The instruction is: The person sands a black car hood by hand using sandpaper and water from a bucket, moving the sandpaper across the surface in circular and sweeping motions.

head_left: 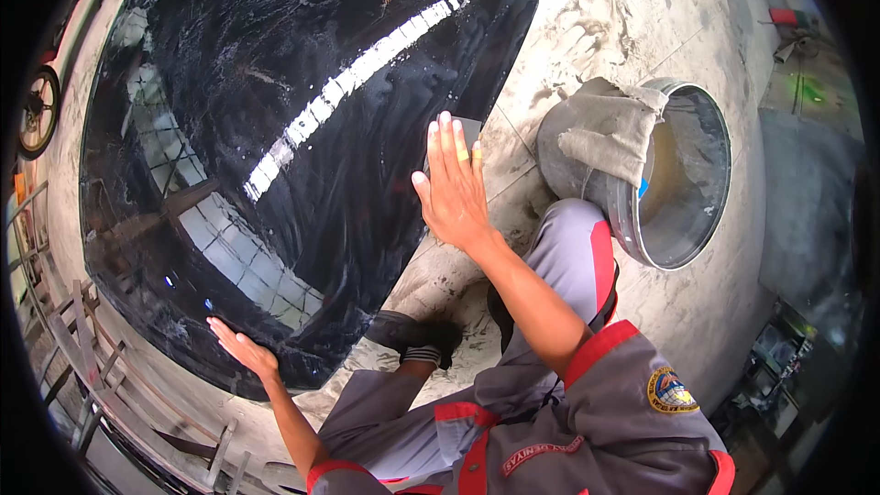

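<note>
Glossy black car panel (pixel 275 128) lying ahead-left, long axis slanting away; right hand (pixel 454 188) spread flat, pressing grey sanding pad (pixel 469 128) at its right edge; left hand (pixel 240 348) open on near edge

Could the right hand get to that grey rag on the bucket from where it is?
Probably yes. The right hand lies flat on the black panel, and the grey rag hangs over the bucket rim just to its right. Only bare dusty floor shows between them, nothing blocking.
</note>
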{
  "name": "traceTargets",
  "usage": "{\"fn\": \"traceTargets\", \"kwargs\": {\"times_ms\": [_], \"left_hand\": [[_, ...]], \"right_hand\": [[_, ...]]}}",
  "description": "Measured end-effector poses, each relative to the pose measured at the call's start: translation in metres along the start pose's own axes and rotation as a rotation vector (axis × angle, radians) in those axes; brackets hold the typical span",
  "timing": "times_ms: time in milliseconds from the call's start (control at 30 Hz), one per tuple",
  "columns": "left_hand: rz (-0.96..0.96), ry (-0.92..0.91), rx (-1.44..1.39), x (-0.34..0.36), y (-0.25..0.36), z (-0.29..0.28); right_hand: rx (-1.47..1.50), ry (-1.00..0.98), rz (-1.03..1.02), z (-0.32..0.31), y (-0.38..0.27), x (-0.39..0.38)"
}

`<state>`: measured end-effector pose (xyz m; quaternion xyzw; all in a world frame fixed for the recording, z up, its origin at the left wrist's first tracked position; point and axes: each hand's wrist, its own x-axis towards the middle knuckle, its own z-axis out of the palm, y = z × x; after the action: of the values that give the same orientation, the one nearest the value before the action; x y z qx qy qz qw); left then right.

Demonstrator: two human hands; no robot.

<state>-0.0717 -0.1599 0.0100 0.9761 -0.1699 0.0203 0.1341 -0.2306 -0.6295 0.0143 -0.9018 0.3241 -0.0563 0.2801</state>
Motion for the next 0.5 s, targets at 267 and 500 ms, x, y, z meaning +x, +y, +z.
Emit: {"fn": "traceTargets", "kwargs": {"times_ms": [267,500], "left_hand": [[-0.026,0.013,0.031,-0.003,-0.008,-0.008],[-0.008,0.015,-0.008,0.001,0.007,0.009]], "right_hand": [[-0.055,0.105,-0.065,0.017,-0.010,0.006],[-0.092,0.276,0.120,-0.047,0.109,0.174]]}}
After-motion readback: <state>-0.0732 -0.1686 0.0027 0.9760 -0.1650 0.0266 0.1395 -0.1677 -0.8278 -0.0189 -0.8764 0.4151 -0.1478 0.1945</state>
